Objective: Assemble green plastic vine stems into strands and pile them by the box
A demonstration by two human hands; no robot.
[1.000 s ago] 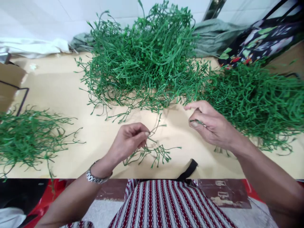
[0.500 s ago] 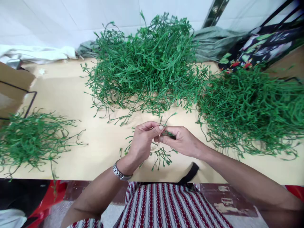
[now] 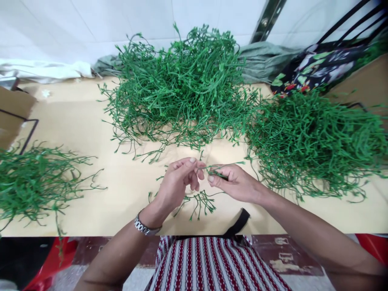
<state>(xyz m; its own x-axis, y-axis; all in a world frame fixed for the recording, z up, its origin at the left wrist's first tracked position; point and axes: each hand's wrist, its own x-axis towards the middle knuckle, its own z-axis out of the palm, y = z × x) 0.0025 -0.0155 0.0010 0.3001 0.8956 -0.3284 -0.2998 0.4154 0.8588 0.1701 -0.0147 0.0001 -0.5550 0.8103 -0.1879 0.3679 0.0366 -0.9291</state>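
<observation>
My left hand (image 3: 177, 180) is over the table, thumb and forefinger pinching the end of a thin green artificial stem (image 3: 224, 165). That stem runs to the right, past the fingers of the other hand. Close beside it, my right hand (image 3: 238, 182) is closed on a few short green stems (image 3: 217, 174), partly hidden by its thumb and fingers. Below both hands, a small loose cluster of green stems (image 3: 200, 202) lies on the table, partly covered by my left hand.
A tall heap of green stems (image 3: 182, 85) stands at the back, another heap (image 3: 315, 141) at the right, a smaller one (image 3: 39, 182) at the left. A black strap (image 3: 238, 223) lies at the front edge of the table (image 3: 121, 214). Cardboard boxes (image 3: 15, 105) flank both sides.
My hands have moved slightly apart, the left one to the left. The stem that pointed up and right now lies nearly level between them. The whole view has shifted a little.
</observation>
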